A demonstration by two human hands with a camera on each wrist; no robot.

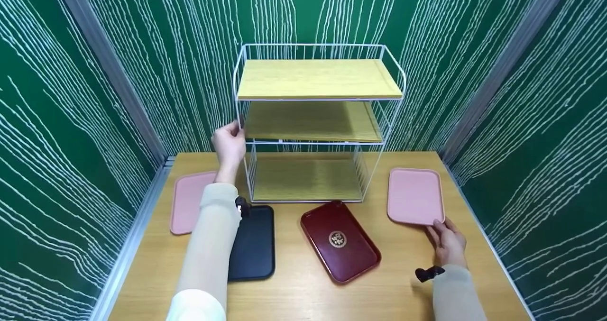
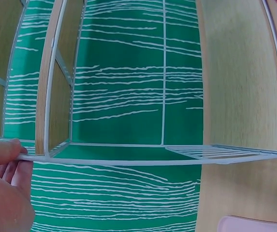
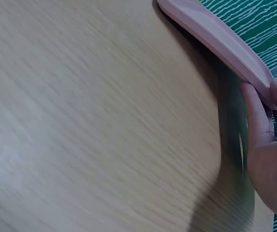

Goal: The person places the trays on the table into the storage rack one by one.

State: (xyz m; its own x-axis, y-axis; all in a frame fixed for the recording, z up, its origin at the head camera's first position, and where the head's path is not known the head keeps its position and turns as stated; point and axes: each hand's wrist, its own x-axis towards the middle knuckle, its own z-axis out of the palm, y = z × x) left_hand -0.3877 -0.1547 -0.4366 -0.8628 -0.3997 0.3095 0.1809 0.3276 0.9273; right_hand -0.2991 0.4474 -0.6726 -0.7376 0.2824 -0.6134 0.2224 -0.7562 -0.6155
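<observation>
A white wire rack point(image 1: 383, 117) with three wooden shelves stands at the back of the table. My left hand point(image 1: 229, 143) grips its left front post beside the middle shelf point(image 1: 313, 121); in the left wrist view, thumb and fingers close round the white wire. At the right, my right hand point(image 1: 448, 243) pinches the near right corner of a pink tray point(image 1: 415, 195), thumb above and fingers beneath. The right wrist view shows this pink tray point(image 3: 215, 36) tilted, its near edge raised over the table.
A dark red tray point(image 1: 348, 254) with a round gold emblem lies before the rack. Left of it is a black tray point(image 1: 256, 245), partly behind my left sleeve. Another pink tray point(image 1: 187, 202) lies at the left. Green walls with white lines enclose the wooden table point(image 1: 294, 302).
</observation>
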